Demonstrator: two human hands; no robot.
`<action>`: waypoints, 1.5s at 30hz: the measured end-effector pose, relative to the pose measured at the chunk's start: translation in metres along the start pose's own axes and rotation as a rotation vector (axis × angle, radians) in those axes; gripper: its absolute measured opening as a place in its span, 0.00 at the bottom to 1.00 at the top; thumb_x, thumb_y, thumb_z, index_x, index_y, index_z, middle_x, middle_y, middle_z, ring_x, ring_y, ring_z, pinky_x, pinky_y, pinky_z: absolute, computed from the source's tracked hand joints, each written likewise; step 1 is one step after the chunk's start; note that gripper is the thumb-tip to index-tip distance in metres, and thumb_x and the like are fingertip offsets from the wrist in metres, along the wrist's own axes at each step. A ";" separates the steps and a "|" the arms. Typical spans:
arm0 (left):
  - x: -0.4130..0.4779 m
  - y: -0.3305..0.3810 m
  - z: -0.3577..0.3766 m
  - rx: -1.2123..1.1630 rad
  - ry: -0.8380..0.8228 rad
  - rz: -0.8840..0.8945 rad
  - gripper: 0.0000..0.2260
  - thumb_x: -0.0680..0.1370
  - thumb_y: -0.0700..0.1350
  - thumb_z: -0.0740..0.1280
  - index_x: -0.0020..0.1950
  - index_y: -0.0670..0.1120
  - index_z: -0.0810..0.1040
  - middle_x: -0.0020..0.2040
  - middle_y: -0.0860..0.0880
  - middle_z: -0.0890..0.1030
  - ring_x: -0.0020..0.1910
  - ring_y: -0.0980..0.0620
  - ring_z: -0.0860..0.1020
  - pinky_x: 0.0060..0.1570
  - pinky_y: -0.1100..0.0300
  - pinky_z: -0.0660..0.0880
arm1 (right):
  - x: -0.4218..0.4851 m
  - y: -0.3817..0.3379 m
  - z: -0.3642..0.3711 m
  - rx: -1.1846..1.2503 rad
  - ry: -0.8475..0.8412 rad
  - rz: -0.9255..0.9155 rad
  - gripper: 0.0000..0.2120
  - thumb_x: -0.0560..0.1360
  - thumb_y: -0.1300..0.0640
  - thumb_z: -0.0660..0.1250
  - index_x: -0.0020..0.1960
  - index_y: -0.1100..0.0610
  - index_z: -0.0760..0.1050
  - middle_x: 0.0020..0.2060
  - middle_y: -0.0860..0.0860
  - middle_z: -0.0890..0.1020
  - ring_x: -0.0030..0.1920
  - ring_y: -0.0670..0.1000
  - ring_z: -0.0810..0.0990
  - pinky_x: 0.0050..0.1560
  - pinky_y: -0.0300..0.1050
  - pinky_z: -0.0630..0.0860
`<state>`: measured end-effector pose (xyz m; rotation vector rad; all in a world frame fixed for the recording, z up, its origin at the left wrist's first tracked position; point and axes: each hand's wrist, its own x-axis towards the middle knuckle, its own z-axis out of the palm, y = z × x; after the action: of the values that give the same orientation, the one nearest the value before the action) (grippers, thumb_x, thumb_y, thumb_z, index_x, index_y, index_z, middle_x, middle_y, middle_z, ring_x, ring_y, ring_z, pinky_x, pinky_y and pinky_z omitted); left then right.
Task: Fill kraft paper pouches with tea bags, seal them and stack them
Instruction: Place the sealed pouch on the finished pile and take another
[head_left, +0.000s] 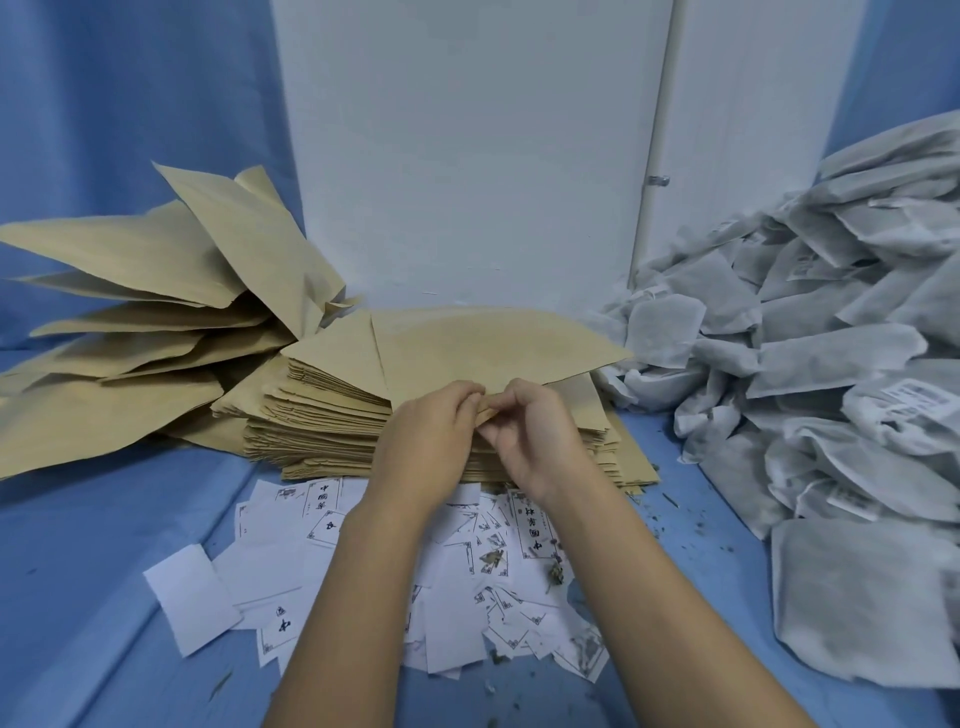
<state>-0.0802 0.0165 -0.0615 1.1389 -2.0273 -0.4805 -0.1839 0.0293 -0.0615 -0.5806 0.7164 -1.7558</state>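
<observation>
Both hands, left hand (434, 431) and right hand (524, 436), pinch the near edge of the top flat tan kraft paper pouch (488, 348); light, floppy, crease-prone, probably best parted at its mouth.

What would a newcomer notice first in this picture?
At the centre, the left hand and the right hand pinch the near edge of a kraft pouch over a neat stack of pouches. A big heap of white tea bags fills the right side, and printed paper slips lie scattered in front.
</observation>
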 end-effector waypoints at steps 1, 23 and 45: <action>-0.002 0.002 0.000 0.115 0.032 0.052 0.11 0.80 0.46 0.59 0.58 0.50 0.79 0.54 0.50 0.82 0.55 0.47 0.78 0.52 0.53 0.73 | 0.001 0.001 -0.001 -0.019 0.012 -0.024 0.16 0.70 0.76 0.49 0.30 0.59 0.63 0.28 0.52 0.66 0.32 0.52 0.68 0.37 0.42 0.76; -0.005 0.016 0.008 0.308 0.290 0.140 0.08 0.76 0.43 0.63 0.55 0.49 0.75 0.51 0.50 0.82 0.48 0.43 0.79 0.42 0.54 0.69 | -0.014 0.001 0.002 -0.041 0.140 -0.068 0.11 0.76 0.71 0.56 0.41 0.64 0.74 0.30 0.54 0.80 0.32 0.49 0.80 0.29 0.39 0.78; -0.005 0.032 0.019 -0.574 0.292 -0.238 0.17 0.80 0.47 0.59 0.33 0.45 0.75 0.29 0.51 0.76 0.31 0.50 0.71 0.32 0.58 0.64 | -0.022 -0.012 0.012 -0.821 -0.172 -0.499 0.33 0.75 0.73 0.55 0.76 0.51 0.59 0.70 0.46 0.70 0.68 0.40 0.69 0.69 0.35 0.64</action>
<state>-0.1114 0.0375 -0.0561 1.0167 -1.3792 -0.8911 -0.1773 0.0507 -0.0457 -1.5532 1.2496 -1.7736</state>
